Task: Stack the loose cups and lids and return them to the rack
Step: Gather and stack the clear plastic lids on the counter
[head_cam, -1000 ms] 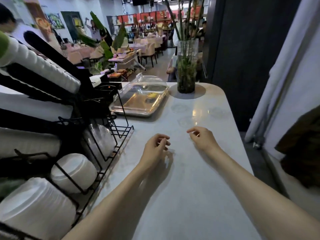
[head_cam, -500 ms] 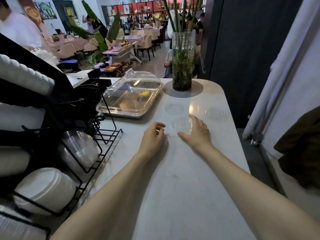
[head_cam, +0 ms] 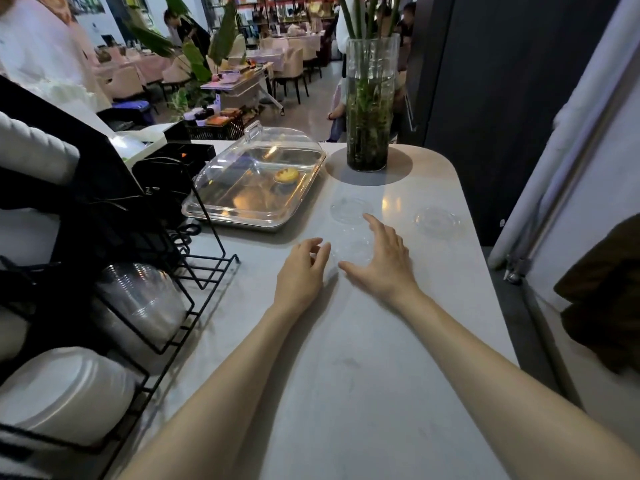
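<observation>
Three clear plastic lids lie flat on the pale counter (head_cam: 346,393). The nearest lid (head_cam: 352,249) sits between my two hands. My right hand (head_cam: 384,261) rests on the counter with fingers spread, its thumb and forefinger bracketing that lid's right side. My left hand (head_cam: 303,270) is loosely curled, fingertips at the lid's left edge. A second lid (head_cam: 349,210) lies just beyond my right forefinger and a third lid (head_cam: 437,222) further right. The black wire rack (head_cam: 207,271) at the left holds a stack of clear lids (head_cam: 138,303) and a white stack (head_cam: 65,393).
A metal tray under a clear dome cover (head_cam: 256,181) stands behind my left hand. A tall glass vase with green stems (head_cam: 369,109) is at the counter's far end. The counter edge drops off on the right beside a dark wall and a curtain.
Both hands have moved forward along the counter to the nearest lid. My right hand has opened and spread around it, and my view has come closer to the lids.
</observation>
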Available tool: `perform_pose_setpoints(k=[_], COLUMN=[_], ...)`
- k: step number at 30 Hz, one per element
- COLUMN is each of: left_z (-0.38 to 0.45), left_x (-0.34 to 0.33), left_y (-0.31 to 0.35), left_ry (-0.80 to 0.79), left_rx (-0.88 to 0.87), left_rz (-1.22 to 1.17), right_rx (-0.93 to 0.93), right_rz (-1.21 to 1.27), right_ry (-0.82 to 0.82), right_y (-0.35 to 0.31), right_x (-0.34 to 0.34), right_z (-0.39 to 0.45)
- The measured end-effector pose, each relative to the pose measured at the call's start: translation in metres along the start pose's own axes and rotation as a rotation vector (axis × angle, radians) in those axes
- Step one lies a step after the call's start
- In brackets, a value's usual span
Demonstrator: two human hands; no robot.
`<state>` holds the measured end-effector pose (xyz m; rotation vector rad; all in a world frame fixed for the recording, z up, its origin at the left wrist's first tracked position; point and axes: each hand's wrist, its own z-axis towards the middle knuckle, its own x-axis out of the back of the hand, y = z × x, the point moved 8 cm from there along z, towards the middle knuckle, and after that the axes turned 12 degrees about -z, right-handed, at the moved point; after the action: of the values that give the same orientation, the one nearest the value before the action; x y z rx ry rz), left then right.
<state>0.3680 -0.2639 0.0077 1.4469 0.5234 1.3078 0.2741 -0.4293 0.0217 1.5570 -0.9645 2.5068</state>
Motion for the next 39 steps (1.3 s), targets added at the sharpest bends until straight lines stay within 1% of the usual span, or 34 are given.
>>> perform_pose_setpoints(k=[4,8,11,16,18,20,22,24,27,30,32,39], left_z=[0.000,-0.002,-0.005,-0.010,-0.011,-0.012,-0.011,-0.010,-0.008,-0.008,-0.008,-0.008], left_x=[0.003,0.009,0.018,0.033,0.036,0.038,0.037,0.035,0.035,0.034,0.034,0.034], left_y=[0.001,0.004,0.007,-0.001,-0.004,-0.005,-0.006,-0.006,-0.008,-0.010,-0.010,-0.008], left_ry=[0.001,0.025,0.095,0.235,0.281,0.313,0.316,0.308,0.313,0.326,0.334,0.327], left_rx=[0.052,0.031,0.022,0.062,0.080,0.084,0.090,0.092,0.098,0.116,0.118,0.113], left_rz=[-0.139,-0.215,-0.288,-0.323,-0.346,-0.342,-0.348,-0.337,-0.338,-0.343,-0.339,-0.344], right_rx=[0.109,0.119,0.085,-0.067,-0.079,-0.053,-0.045,-0.058,-0.079,-0.104,-0.105,-0.110], right_rz=[0.037,0.091,0.175,0.184,0.152,0.047,-0.075,-0.147,-0.217,-0.256,-0.271,-0.199], right_ry=[-0.021,-0.086,-0.122,-0.067,-0.074,-0.144,-0.235,-0.307,-0.368,-0.370,-0.340,-0.224], right_y=[-0.013,-0.015,-0.009,0.011,0.014,0.010,0.007,0.004,0.001,0.003,0.003,0.008], right_x=[0.001,0.002,0.001,-0.001,-0.003,-0.012,-0.022,-0.032,-0.043,-0.046,-0.046,-0.039], right_z=[-0.005,-0.006,0.001,0.047,0.069,0.089,0.104,0.113,0.120,0.121,0.121,0.115])
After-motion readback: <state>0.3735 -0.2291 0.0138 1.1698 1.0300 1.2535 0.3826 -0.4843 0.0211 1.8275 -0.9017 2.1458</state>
